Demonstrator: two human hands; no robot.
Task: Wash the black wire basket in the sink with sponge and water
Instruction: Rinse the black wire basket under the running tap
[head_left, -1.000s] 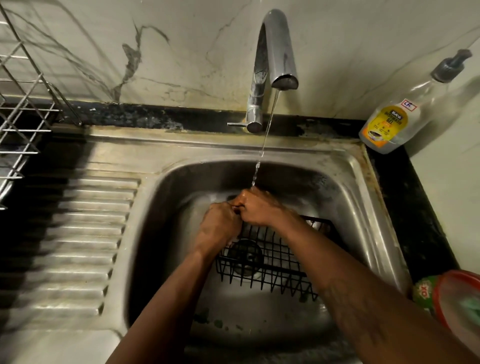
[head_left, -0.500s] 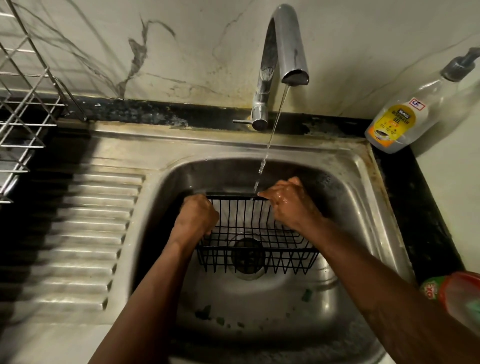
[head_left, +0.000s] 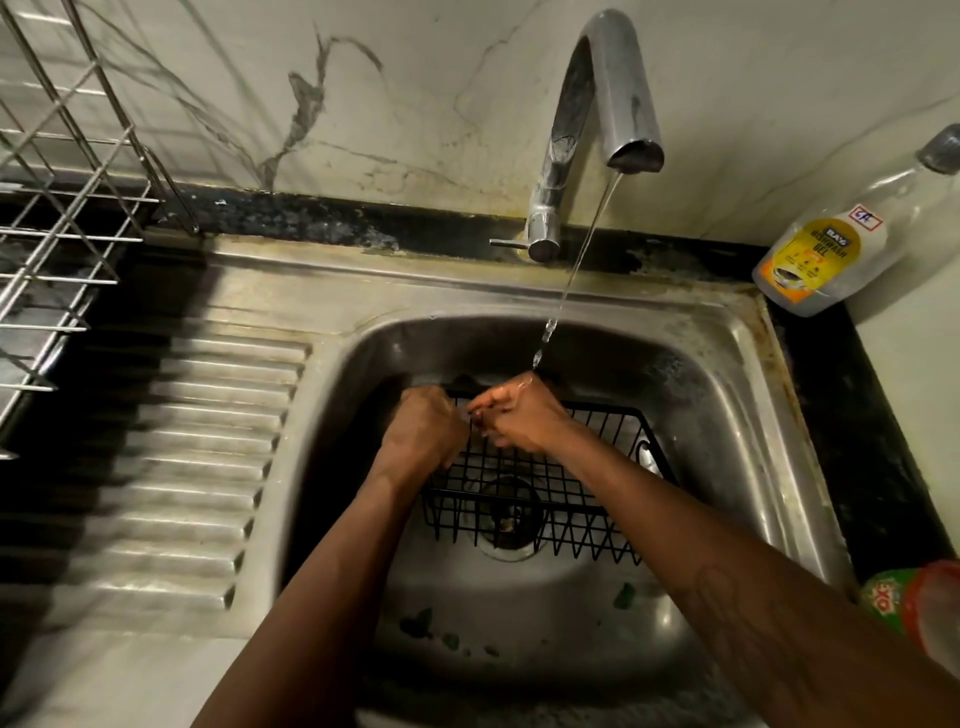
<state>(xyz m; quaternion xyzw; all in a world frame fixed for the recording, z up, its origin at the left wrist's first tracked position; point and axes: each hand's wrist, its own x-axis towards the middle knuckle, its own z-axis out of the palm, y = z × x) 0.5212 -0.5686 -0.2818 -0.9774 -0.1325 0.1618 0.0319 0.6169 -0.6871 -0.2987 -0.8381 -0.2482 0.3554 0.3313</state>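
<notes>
The black wire basket (head_left: 571, 499) lies tilted in the steel sink (head_left: 727, 374), over the drain. My left hand (head_left: 423, 434) grips its far rim at the left end. Close beside it, my right hand (head_left: 519, 418) has its fingers curled on the same rim, and the thin stream from the chrome tap (head_left: 608, 104) falls onto its knuckles. No sponge shows in either hand.
A ribbed draining board (head_left: 197, 467) lies left of the basin, with a steel wire dish rack (head_left: 62, 218) above it. A dish-gel bottle (head_left: 831, 249) stands at the back right. A red-and-green container (head_left: 919, 603) sits at the right edge. Green scraps dot the sink floor.
Half a second ago my hands held the basket's rim far apart; they have come together at its left part, and the basket has swung so its right end points toward me.
</notes>
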